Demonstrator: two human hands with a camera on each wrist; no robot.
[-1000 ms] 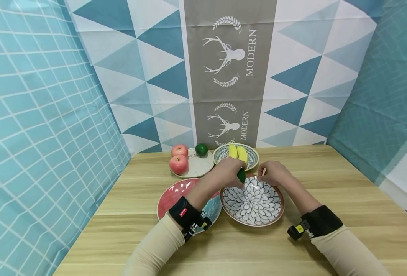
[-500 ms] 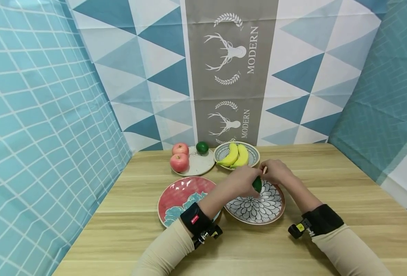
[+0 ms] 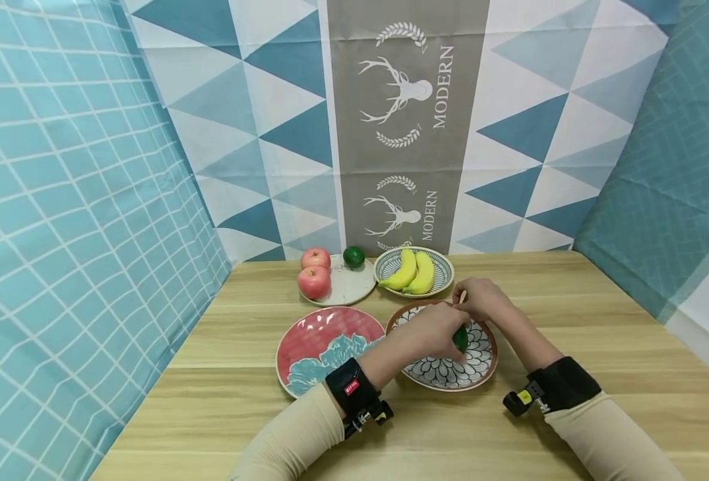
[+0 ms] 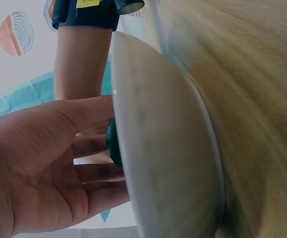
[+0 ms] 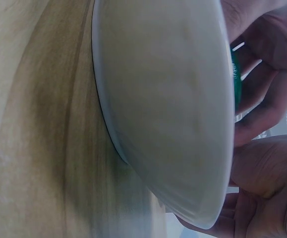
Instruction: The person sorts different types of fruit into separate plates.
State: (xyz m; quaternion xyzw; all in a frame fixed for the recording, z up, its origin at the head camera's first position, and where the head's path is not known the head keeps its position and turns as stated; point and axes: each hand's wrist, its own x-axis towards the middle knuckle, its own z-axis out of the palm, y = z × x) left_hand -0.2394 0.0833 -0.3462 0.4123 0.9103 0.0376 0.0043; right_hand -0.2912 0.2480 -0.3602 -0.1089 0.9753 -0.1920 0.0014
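Observation:
My left hand [image 3: 441,332] holds a small dark green fruit like a lime [image 3: 460,339] low over a shallow bowl [image 3: 435,375] with a black-and-white petal pattern and a brown rim. In the left wrist view, the bowl's pale outer wall [image 4: 163,144] hides part of the fruit [image 4: 113,144] and the fingertips. At the bowl's far right rim, my right hand [image 3: 482,298] grips the edge between thumb and fingers. The right wrist view shows its fingers reaching behind the rim, beside the left hand [image 5: 277,69].
A red plate with a blue flower [image 3: 324,334] sits left of the bowl. Behind, a pale plate [image 3: 354,287] bears two apples [image 3: 314,282] and another green fruit [image 3: 354,257]. Two bananas [image 3: 419,274] lie in a small patterned bowl [image 3: 448,274] at the back.
My left hand has moved right and slightly toward me with the green fruit, from the bowl's far left rim to over its right half. The right hand stays at the rim.

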